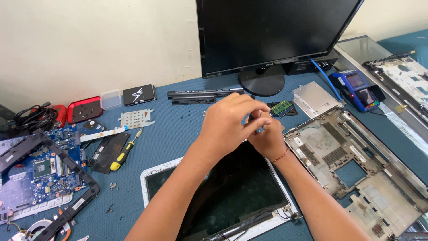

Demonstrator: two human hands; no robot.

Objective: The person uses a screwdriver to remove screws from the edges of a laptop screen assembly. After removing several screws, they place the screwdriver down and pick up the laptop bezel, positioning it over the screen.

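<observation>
From the head camera, both hands meet above the far edge of the white-framed laptop screen panel (223,187): the left hand (227,122) and right hand (269,136) pinch a small dark part (255,115), too hidden to identify. It looks light and probably delicate, best held by its edges, with the bare laptop base shell (356,165) lying right on the blue counter (178,129).

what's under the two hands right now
The laptop screen panel in its white frame lies under the left hand and right hand. Its top edge is hidden by them.

Blue counter (178,134), cluttered. On it: monitor stand (261,80), laptop screen panel (232,192), bare laptop base (356,165), blue circuit board (40,169), yellow-handled screwdriver (122,154). Loose screws (112,184) lie near the screwdriver.
</observation>
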